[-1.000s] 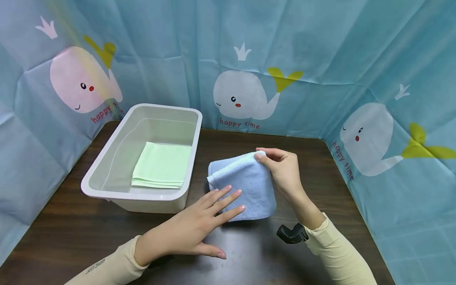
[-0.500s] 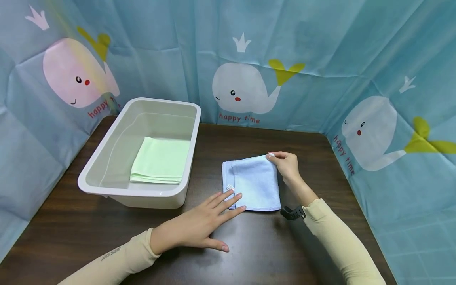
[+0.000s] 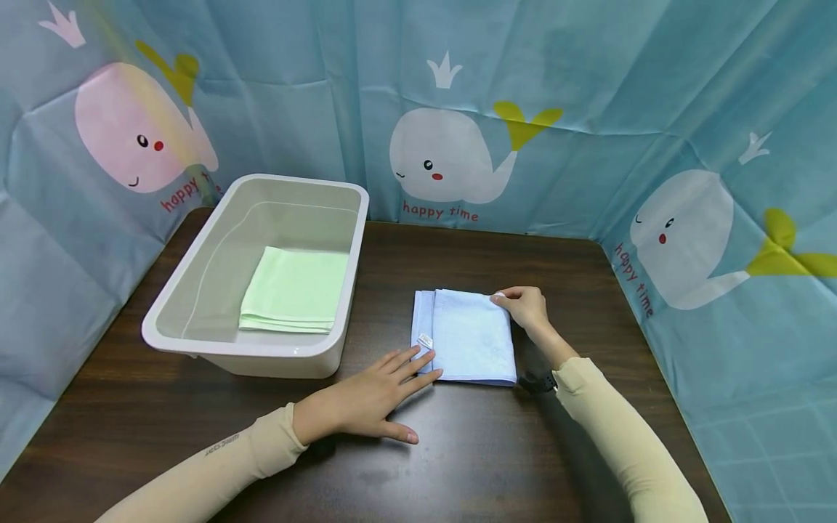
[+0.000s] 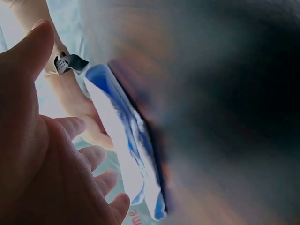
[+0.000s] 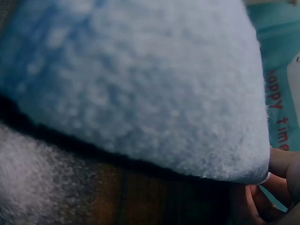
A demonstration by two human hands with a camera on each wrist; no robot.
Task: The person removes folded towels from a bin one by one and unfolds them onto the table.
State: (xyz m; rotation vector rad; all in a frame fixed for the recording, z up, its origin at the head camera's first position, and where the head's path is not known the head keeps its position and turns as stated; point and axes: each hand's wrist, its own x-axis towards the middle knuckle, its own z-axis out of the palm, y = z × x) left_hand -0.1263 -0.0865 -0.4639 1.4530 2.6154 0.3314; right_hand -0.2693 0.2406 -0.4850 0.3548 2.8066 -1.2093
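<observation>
A light blue towel (image 3: 474, 338), folded roughly square, lies on the dark wooden table (image 3: 458, 457). A narrow strip of its lower layer and a small white label (image 3: 425, 341) show along its left side. My right hand (image 3: 525, 309) pinches the towel's far right corner between thumb and fingers; the right wrist view shows that corner close up. My left hand (image 3: 375, 396) is spread with straight fingers, its fingertips over the near left corner by the label. In the left wrist view the towel (image 4: 122, 136) appears edge-on with its stacked layers, beyond the left fingers.
To the left stands a white plastic tub (image 3: 255, 352) with a folded pale green towel (image 3: 297, 287) on its floor. A blue curtain (image 3: 294, 94) printed with whales hangs along the back and both sides. A black wrist device (image 3: 538, 382) sits by the right cuff.
My right hand has drawn the lifted upper layer rightward and lowered it, so the towel now lies flat with its label showing. The left hand has stayed spread near the towel's left side.
</observation>
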